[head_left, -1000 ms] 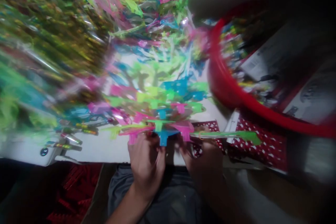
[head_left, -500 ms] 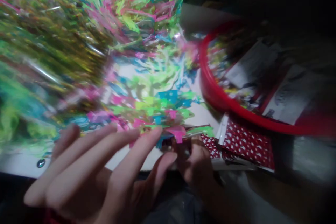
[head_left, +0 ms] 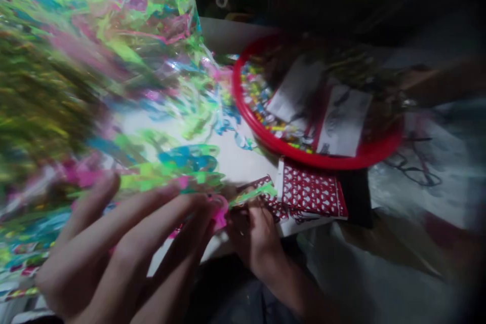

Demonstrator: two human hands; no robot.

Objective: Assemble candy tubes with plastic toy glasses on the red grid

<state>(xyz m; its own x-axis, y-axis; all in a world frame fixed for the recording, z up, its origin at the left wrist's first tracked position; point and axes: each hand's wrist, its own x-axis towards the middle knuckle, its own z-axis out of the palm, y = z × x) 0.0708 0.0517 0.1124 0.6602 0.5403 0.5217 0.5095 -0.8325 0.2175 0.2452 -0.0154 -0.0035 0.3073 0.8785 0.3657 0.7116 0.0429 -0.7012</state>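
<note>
My left hand (head_left: 132, 243) is large in the lower left, its index finger and thumb pinched on a small pink plastic piece (head_left: 219, 211). Close on its right, my right hand (head_left: 258, 233) is closed round a red patterned packet (head_left: 271, 206), with a flat green piece (head_left: 258, 191) lying over it between the fingers. Many blue, green and pink plastic pieces (head_left: 190, 159) lie just beyond my left fingers on the white table (head_left: 243, 162).
A red basin (head_left: 315, 157) with small colourful bits and white packets stands at the right. Red patterned packets (head_left: 311, 190) lie before it. Glittery gold packs (head_left: 34, 91) and a neon heap (head_left: 114, 25) fill the left. A person's arm (head_left: 444, 81) reaches in at the right edge.
The view has swung right, so the basin shows more fully. My left finger and thumb have closed on the pink piece, which lay in the row before.
</note>
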